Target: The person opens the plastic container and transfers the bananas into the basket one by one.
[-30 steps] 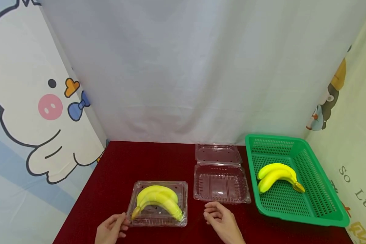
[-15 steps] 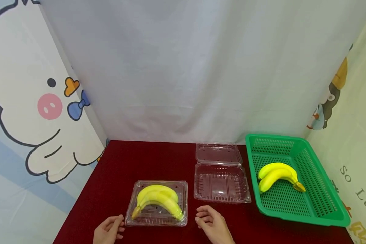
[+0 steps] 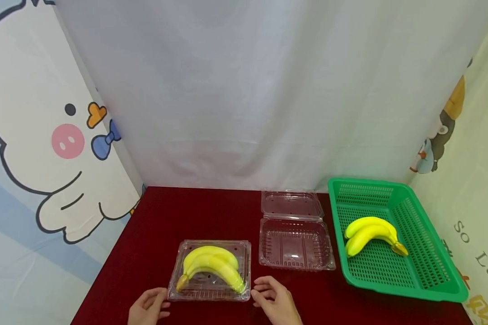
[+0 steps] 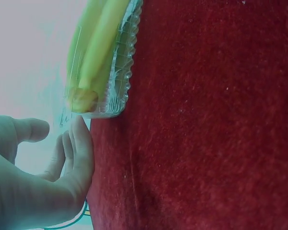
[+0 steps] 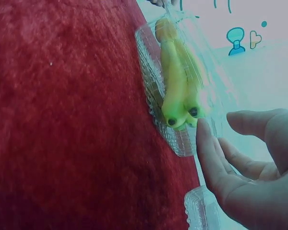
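A closed clear plastic clamshell box [image 3: 211, 296] lies on the table with a bunch of yellow bananas [image 3: 215, 262] showing through its lid. At its front left corner is my left hand [image 3: 148, 308], fingers loosely bent. In the left wrist view, the fingertips of this hand [image 4: 53, 177] come up to the box's end, with thumb and fingers apart. My right hand [image 3: 277, 303] is at the front right corner. The right wrist view shows this hand [image 5: 245, 177] with thumb and fingers spread at the box's edge; whether they touch it I cannot tell.
A second clear clamshell box [image 3: 296, 243] lies unfolded behind my right hand, its lid toward the back curtain [image 3: 236, 113]. To the right stands a green perforated basket [image 3: 451, 289] holding another bunch of bananas [image 3: 368, 234]. Dark red cloth [image 3: 179, 212] covers the table.
My right hand has moved left to the right corner of the closed box. My left hand drew back slightly from the left corner, then returned near it. The boxes and basket stayed put.
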`<state>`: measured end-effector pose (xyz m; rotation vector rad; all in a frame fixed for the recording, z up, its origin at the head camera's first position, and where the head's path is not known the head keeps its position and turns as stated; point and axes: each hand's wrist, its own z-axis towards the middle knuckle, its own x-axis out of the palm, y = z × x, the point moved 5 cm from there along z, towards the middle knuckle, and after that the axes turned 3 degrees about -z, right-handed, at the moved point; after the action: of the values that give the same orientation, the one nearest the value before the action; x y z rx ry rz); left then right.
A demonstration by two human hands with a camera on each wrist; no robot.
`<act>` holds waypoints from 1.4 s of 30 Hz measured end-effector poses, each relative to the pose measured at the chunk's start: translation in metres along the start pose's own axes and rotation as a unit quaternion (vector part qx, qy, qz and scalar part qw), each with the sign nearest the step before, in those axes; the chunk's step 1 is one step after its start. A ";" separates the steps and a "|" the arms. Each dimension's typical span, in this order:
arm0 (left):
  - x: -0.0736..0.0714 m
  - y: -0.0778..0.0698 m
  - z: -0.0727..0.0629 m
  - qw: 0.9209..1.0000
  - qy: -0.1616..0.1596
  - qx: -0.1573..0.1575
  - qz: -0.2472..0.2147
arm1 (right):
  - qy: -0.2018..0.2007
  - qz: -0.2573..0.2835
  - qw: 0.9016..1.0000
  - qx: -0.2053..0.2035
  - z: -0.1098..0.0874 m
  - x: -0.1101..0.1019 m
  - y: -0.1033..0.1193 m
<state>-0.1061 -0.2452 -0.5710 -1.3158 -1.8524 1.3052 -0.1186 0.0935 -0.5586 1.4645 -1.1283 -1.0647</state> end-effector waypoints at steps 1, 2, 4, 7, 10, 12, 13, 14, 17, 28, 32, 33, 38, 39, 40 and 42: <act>0.001 0.000 -0.001 1.000 0.000 0.001 -0.004 | -0.004 0.002 1.000 -0.001 0.000 0.001 0.001; 0.003 -0.001 -0.001 1.000 0.001 0.001 -0.009 | -0.007 0.006 1.000 -0.001 0.000 0.002 0.002; 0.005 0.000 -0.002 1.000 0.001 0.005 -0.017 | -0.015 0.011 1.000 0.002 0.000 0.003 0.002; 0.006 0.002 -0.001 1.000 0.000 0.005 -0.022 | -0.020 0.018 1.000 0.012 0.000 0.005 0.001; 0.008 0.003 -0.001 1.000 0.003 0.004 -0.024 | -0.019 0.019 0.999 0.022 0.001 0.006 0.000; 0.009 0.003 -0.001 1.000 0.009 0.008 -0.025 | -0.017 0.024 0.999 0.026 0.002 0.007 -0.001; 0.009 0.003 -0.001 1.000 0.011 0.010 -0.027 | -0.017 0.027 0.999 0.028 0.002 0.007 -0.001; 0.010 0.002 -0.001 0.999 0.012 0.013 -0.028 | -0.018 0.029 0.999 0.029 0.002 0.007 -0.001; 0.010 0.000 -0.002 0.999 0.013 0.018 -0.036 | -0.020 0.033 0.999 0.032 0.001 0.007 0.000; 0.008 0.000 -0.001 0.999 0.007 0.026 -0.025 | -0.037 0.032 0.998 0.036 0.000 0.010 0.004; 0.008 -0.001 -0.002 0.999 0.004 0.031 -0.010 | -0.044 0.030 0.998 0.033 0.000 0.010 0.005; 0.008 -0.002 -0.003 0.999 0.004 0.034 -0.007 | -0.045 0.030 0.998 0.031 0.000 0.010 0.005; 0.009 -0.005 -0.003 0.999 0.004 0.040 0.003 | -0.050 0.015 0.998 0.020 -0.001 0.010 0.008; 0.008 -0.005 -0.003 0.999 0.003 0.040 0.005 | -0.051 0.011 0.998 0.017 -0.001 0.011 0.009; 0.008 -0.005 -0.003 0.999 0.002 0.039 0.007 | -0.053 0.003 0.999 0.014 -0.001 0.011 0.010; 0.008 -0.005 -0.002 0.999 0.003 0.041 0.009 | -0.054 -0.012 0.998 0.010 -0.002 0.012 0.013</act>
<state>-0.1095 -0.2374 -0.5661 -1.2958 -1.7680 1.3693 -0.1163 0.0809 -0.5466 1.4530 -1.2036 -1.1643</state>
